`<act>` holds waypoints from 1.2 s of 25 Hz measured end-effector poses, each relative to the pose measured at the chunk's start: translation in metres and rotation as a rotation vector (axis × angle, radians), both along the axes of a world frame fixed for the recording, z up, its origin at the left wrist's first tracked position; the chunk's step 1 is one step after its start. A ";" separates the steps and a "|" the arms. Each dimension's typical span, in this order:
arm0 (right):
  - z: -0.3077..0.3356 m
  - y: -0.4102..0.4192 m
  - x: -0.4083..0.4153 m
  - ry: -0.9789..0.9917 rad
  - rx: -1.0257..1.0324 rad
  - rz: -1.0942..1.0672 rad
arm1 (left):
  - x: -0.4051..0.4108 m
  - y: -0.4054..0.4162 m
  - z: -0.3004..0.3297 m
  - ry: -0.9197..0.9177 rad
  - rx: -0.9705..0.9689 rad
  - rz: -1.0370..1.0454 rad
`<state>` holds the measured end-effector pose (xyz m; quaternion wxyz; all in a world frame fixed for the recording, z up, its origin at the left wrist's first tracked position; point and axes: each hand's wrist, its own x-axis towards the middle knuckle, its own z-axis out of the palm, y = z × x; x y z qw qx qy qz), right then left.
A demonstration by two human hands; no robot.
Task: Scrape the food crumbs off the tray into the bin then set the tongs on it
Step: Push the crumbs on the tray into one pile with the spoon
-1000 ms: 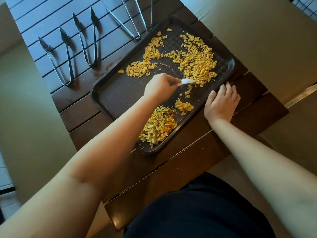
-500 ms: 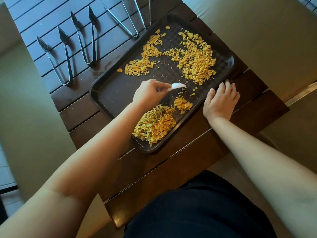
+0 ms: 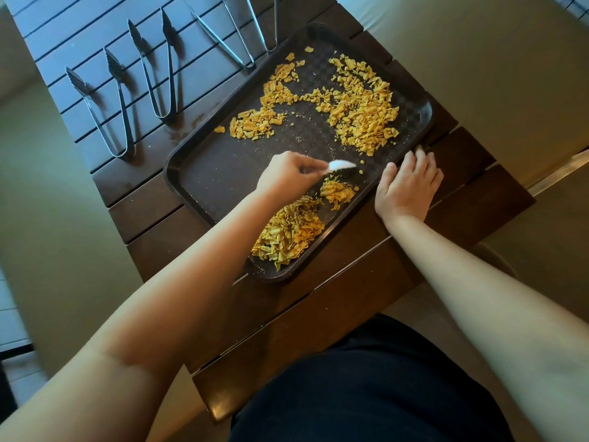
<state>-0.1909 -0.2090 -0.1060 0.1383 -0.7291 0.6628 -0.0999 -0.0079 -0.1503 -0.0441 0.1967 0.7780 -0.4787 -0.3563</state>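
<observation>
A dark brown tray [image 3: 204,183] lies slantwise on a slatted wooden table. Yellow crumbs are scattered over its far half [image 3: 360,113], and a raked heap [image 3: 290,234] lies at its near corner with a smaller clump beside it. My left hand [image 3: 283,175] pinches a small white scraper [image 3: 342,165] over the tray's middle, just beyond the small clump. My right hand [image 3: 406,183] rests flat with straight fingers on the tray's right rim. Several metal tongs lie on the table beyond the tray, one pair [image 3: 105,106] at far left, another [image 3: 159,65] beside it. No bin is in view.
The dark slatted table [image 3: 318,314] ends close to my body, and its far part looks bluish in the light. More tongs [image 3: 236,33] lie at the tray's far corner. Pale floor surrounds the table on both sides.
My left hand dragged the scraper toward me, pulling a small clump of crumbs off the far patch toward the near heap, then lifted the blade slightly. My right hand stayed on the rim.
</observation>
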 end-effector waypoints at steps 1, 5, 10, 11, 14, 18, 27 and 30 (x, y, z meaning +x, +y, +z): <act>0.000 0.000 0.000 -0.001 -0.002 0.001 | 0.000 -0.005 0.000 -0.033 -0.023 0.042; -0.001 0.000 0.000 -0.015 -0.007 -0.002 | -0.009 -0.020 -0.002 -0.041 -0.016 0.031; -0.001 -0.001 0.001 -0.008 -0.010 -0.003 | -0.004 -0.012 -0.001 -0.055 0.028 -0.169; -0.001 -0.001 0.000 -0.003 -0.008 -0.001 | 0.000 -0.007 0.001 -0.070 0.045 -0.205; 0.000 0.000 0.000 -0.002 -0.011 0.004 | 0.017 0.008 0.006 -0.111 0.108 -0.279; 0.000 0.000 0.000 -0.005 -0.012 0.006 | 0.031 0.015 0.012 -0.057 0.118 -0.224; 0.001 0.000 0.000 -0.015 -0.014 -0.001 | 0.019 0.015 0.004 0.000 0.067 -0.096; 0.001 0.000 0.000 -0.004 -0.009 -0.001 | 0.023 0.021 0.009 -0.014 0.151 -0.226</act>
